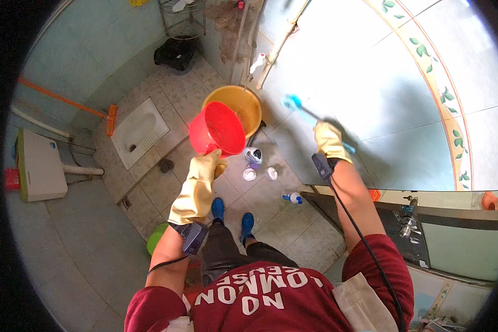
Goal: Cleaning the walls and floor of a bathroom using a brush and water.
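My left hand (201, 178), in a pale yellow rubber glove, grips the handle of a red plastic dipper (218, 129). The dipper overlaps a yellow plastic basin (251, 106) on the floor. My right hand (331, 139), gloved alike, is closed around the handle of a blue-headed scrubbing brush (292, 102), slightly blurred, in front of the light tiled wall (357, 74). Whether the bristles touch the tiles I cannot tell. Below the basin, on the floor, are a white bottle (254, 155), two small white containers (249, 174) and a blue-and-white bottle (291, 197).
A squat toilet (141, 133) is set in the raised floor at left, beside an orange broom (111, 120). A black bin (175, 53) stands in the far corner. Pipes (278, 45) run up the wall. At right is a sink counter (460, 218) with a tap (407, 226).
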Tool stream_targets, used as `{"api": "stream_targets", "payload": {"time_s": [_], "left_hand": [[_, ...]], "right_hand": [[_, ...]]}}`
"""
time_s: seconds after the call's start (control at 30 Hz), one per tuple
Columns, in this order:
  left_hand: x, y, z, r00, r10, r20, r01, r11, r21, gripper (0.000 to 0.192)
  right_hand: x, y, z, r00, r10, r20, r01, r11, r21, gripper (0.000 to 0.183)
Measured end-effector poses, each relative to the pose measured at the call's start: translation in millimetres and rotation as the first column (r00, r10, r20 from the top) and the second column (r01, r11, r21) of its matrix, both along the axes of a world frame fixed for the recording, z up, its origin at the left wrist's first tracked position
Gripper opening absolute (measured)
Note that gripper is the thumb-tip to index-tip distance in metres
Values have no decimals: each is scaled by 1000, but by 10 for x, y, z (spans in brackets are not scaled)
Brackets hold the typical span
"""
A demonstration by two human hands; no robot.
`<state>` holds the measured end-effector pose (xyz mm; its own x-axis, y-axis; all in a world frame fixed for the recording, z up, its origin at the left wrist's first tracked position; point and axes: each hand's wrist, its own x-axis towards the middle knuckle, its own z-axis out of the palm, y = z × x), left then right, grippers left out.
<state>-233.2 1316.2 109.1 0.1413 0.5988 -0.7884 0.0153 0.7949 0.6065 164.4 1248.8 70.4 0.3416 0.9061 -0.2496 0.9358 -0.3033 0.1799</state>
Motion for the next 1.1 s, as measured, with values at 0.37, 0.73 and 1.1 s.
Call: {"api": "stream_targets", "payload": {"time_s": [0.37,0.73,1.1], "left_hand": [[1427,679,1078,720,-214,-661,631,599,493,38],[1018,1044,994,951,-7,-308,196,784,589,45],[-1167,256,-436,981,51,-186,-32,994,102,38]], "right_hand": [[-322,-264,447,920,-385,-68,356,898,-259,29],[-126,874,604,689,-458,-561,679,679,280,23],[-270,446,564,727,-626,-281,675,727,127,36]]}}
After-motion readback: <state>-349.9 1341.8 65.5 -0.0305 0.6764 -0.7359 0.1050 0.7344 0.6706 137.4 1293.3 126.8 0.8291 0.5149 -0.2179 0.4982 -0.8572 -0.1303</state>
